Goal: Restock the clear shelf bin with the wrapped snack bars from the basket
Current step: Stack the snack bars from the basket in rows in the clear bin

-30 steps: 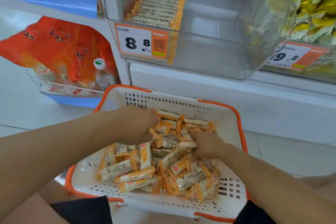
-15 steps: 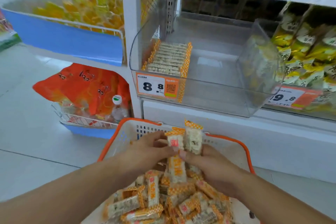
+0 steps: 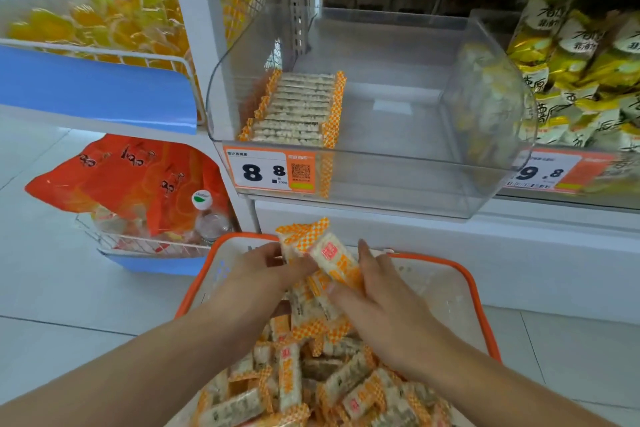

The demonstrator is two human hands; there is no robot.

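A white basket with an orange rim (image 3: 474, 284) stands below me, heaped with wrapped snack bars (image 3: 287, 374) in orange-checked wrappers. Above the heap my left hand (image 3: 256, 274) and my right hand (image 3: 377, 295) grip a bunch of bars (image 3: 325, 253) between them, the bars pointing up toward the shelf. The clear shelf bin (image 3: 398, 180) sits just above, with one neat row of bars (image 3: 298, 111) along its left side; the bin's right part is bare. An 8.8 price tag (image 3: 270, 172) is on its front.
A white shelf post (image 3: 204, 45) stands left of the bin. Left of it are a wire bin of yellow sweets (image 3: 93, 14) and orange bags (image 3: 131, 180) in a lower wire rack. Yellow packets (image 3: 585, 55) fill the bin to the right. White tiled floor (image 3: 52, 288) lies at left.
Both hands gathered a bunch of bars from the basket heap and lifted it. My view rose from the basket to the clear bin.
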